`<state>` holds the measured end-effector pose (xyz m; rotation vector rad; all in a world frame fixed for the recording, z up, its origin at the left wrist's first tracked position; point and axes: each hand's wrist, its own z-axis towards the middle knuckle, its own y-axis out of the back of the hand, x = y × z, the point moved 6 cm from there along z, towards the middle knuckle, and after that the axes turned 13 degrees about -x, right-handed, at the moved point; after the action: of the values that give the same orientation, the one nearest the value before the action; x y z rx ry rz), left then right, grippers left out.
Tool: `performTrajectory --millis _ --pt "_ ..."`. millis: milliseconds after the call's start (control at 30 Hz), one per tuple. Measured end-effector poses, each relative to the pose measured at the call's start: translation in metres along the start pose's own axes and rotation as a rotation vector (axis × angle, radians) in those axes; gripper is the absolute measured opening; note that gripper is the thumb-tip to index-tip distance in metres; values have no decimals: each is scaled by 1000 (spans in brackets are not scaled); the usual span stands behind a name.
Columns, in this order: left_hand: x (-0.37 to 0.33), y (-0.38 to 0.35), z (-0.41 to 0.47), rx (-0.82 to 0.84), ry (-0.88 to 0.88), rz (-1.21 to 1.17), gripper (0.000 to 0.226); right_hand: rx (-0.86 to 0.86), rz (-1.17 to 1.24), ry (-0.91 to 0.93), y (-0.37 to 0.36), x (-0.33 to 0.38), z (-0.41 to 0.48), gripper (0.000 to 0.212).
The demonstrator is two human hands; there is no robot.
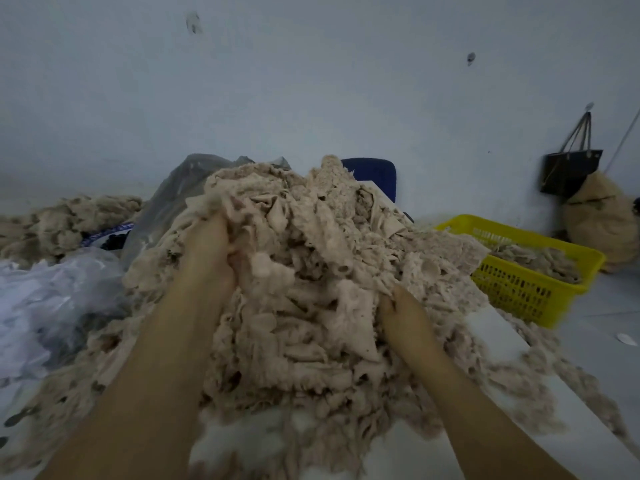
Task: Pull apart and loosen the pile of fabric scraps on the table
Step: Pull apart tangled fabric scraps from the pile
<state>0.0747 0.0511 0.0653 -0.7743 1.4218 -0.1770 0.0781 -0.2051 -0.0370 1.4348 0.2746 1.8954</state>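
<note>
A person's bare arms reach from the near edge of the tabletop (498, 341) into a tall pile of fabric scraps (311, 271), beige and frayed, that is heaped across the middle of the tabletop and spills toward its near, left and right edges. The left hand (207, 247) is sunk high into the pile's left flank, its fingers curled into the cloth and gripping a clump of scraps. The right hand (405, 313) is pushed in lower on the pile's right side; its thumb lies on the surface, but its fingers are buried in the fabric, so whether they grip anything cannot be told.

Along the left edge lie crumpled plastic bags (41, 299), with a grey translucent one standing up against the back of the pile. A smaller heap of scraps (69, 220) sits toward the far left corner.

Off the right edge stands a yellow basket (519, 289) of perforated plastic, holding more of the same scraps. Behind the pile shows the top of a blue chair back (375, 174). On the pale wall (311, 81) at the far right hangs a black bag (571, 171) by its straps, just beside a stuffed beige sack (602, 220).
</note>
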Motion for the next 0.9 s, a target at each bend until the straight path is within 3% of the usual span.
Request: performTrajectory --millis 67,133,200,267,333,367,433,500,567,633,700,767,833,900 --pt "27 -2 -8 -16 -103 461 32 -59 89 2 0 13 1 35" --pt "58 -10 -19 35 -79 633 26 -59 152 70 0 33 2 30" --pt "69 -18 -25 58 -45 549 24 25 87 86 2 39 0 19" --pt "61 -25 -26 51 -35 362 24 -37 24 122 18 37 -3 45" --pt "55 -37 -31 95 -27 172 23 -197 191 147 38 47 -9 52" --pt "55 -45 -37 139 -7 86 22 -173 345 108 40 52 -12 53" --pt "60 -65 -53 237 63 -59 23 107 608 -43 24 61 -20 47" --pt "61 -80 -65 312 78 -135 27 361 634 -101 5 63 -33 27" --pt "57 -83 -66 327 37 -135 27 394 670 -150 1 53 -35 32" --pt "56 -78 -64 311 -88 78 25 296 861 -330 6 38 -28 34" --pt "67 -74 -66 350 -296 553 25 251 1200 -513 14 32 -21 31" --pt "94 -78 -78 565 -418 951 37 327 1342 -564 15 32 -20 39" --pt "116 -78 -84 793 -403 1066 50 395 1232 -603 6 23 -27 41" --pt "122 -69 -82 879 -225 1012 62 375 1158 -627 5 12 -27 28"
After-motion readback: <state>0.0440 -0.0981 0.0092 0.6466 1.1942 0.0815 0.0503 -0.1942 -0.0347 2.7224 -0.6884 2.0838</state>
